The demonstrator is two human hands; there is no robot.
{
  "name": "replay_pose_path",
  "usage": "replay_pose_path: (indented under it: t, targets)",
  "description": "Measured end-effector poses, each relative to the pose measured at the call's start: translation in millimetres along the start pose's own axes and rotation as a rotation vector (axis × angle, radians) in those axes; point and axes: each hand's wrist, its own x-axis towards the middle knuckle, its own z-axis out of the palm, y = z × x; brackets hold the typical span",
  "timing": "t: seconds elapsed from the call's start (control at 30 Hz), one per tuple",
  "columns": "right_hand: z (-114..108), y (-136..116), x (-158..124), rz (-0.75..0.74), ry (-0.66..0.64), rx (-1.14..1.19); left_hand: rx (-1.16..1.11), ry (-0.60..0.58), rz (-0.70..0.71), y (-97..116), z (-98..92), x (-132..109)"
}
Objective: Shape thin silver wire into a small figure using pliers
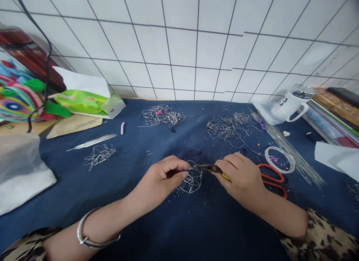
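Observation:
At the front middle of the blue cloth is a silvery wire piece (pixel 191 182), bent into an open web of loops. My left hand (pixel 162 175) pinches its upper left edge between thumb and fingertips. Closed around a pair of pliers (pixel 209 168) with yellow handles, my right hand (pixel 241 176) holds their dark jaws against the wire's upper edge. Whether the jaws grip the wire is too small to tell. Just right of my right hand, orange scissor handles (pixel 273 178) show; the hand and forearm hide the rest.
Tangled wire heaps (pixel 162 115) lie at the back, with another wire heap (pixel 228 126) right of them. A white ring (pixel 293 164) with pink beads and long straight wires (pixel 294 152) lie right. A white mug (pixel 291 103) stands back right. Straight wire pieces (pixel 94 142) lie left.

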Motion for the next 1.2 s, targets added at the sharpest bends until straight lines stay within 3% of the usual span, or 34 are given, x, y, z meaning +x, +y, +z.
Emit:
replay_pose_path:
  t: [0.47, 1.2]
  targets:
    - [-8.2, -2.8, -3.0, -0.079, 0.026, -0.212, 0.023, -0.002, -0.030, 0.5, 2.3, -1.3]
    - [-8.4, -1.4, -3.3, -0.098, 0.006, -0.261, -0.030, -0.007, -0.098, 0.8, 2.5, -0.6]
